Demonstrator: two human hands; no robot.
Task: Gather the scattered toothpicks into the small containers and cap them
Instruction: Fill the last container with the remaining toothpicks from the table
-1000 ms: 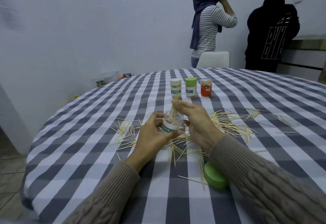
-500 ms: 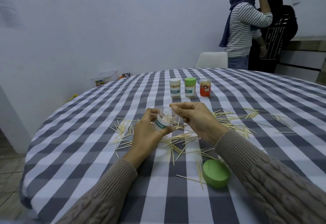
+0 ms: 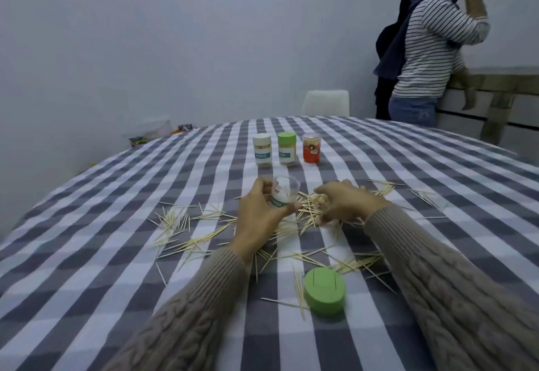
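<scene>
Container (image 3: 282,195) within left fingers (image 3: 264,186); toothpicks (image 3: 312,208) under right fingers (image 3: 326,192).

A person's left hand (image 3: 258,216) holds a clear open container (image 3: 282,193) in its grip, tilted, with a few toothpicks inside, above a worktop (image 3: 116,254) covered in grey and white check cloth. The right hand (image 3: 342,203) rests, fingers curled, on a pile of scattered toothpicks (image 3: 309,210) just beside it. A green cap (image 3: 325,292) lies nearer the viewer, and three capped containers (image 3: 287,149) stand in a row farther back.
</scene>
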